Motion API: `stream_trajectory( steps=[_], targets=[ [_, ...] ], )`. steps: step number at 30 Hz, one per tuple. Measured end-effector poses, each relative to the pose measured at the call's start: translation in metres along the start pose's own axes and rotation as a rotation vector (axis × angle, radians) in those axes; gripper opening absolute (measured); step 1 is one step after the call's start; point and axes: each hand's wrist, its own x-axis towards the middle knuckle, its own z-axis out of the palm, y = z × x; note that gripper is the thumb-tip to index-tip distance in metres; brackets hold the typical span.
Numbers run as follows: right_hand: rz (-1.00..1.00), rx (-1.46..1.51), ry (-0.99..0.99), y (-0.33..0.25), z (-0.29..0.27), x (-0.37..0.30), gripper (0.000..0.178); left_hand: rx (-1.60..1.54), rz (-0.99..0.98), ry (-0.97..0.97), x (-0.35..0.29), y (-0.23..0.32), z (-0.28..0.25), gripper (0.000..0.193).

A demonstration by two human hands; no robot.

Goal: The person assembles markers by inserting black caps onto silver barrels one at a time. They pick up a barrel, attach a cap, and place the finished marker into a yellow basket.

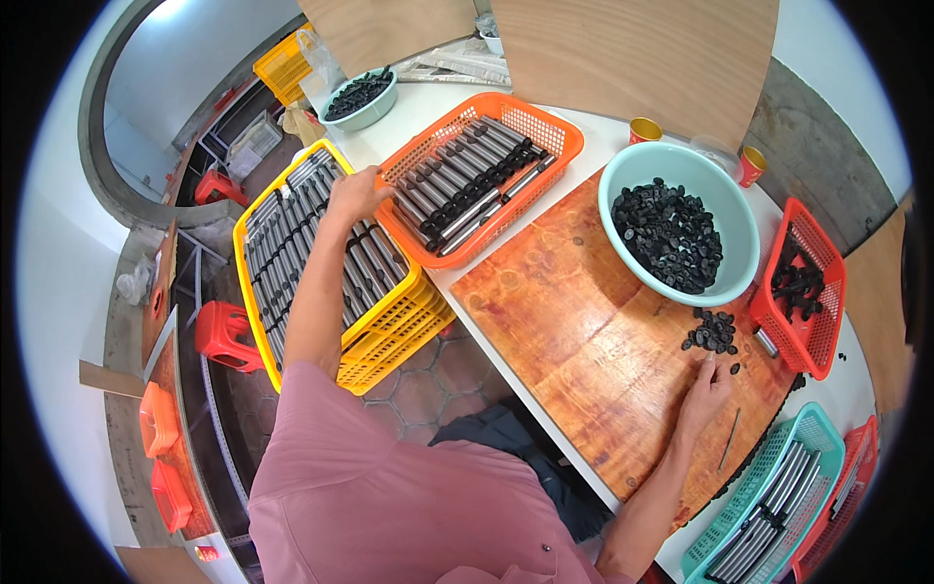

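My left hand is at the left rim of an orange basket, its fingers curled at the edge. Rows of grey metal tubes with black ends lie in that basket. Under my left forearm, a yellow crate holds many similar tubes. On the wooden board, my right hand rests with its fingers drawn together beside a small pile of black oval caps. Whatever is between those fingertips is too small to make out. One loose cap lies by them.
A pale green basin of black caps stands behind the pile. Right of it is a red basket with black parts; nearer, a green basket holds tubes. A thin metal rod lies on the board. Red stools stand left.
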Motion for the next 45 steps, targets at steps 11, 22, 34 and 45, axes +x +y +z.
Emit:
stream_trajectory(
  steps=[11,22,34,45],
  targets=[
    [-0.054,-0.01,0.013,0.007,0.003,0.002,0.037,0.093,0.172,-0.331,-0.003,0.016,0.012,0.076],
    [-0.061,-0.042,0.024,-0.001,0.002,0.0,0.037,0.051,0.149,-0.287,0.0,0.021,0.021,0.084],
    [-0.004,0.015,0.018,-0.017,-0.001,-0.003,0.023,-0.045,0.191,-0.184,-0.006,0.017,0.022,0.077],
    [-0.357,0.249,0.235,-0.087,-0.031,-0.054,0.031,-0.633,0.726,0.428,-0.128,0.152,0.029,0.024]
  ],
)
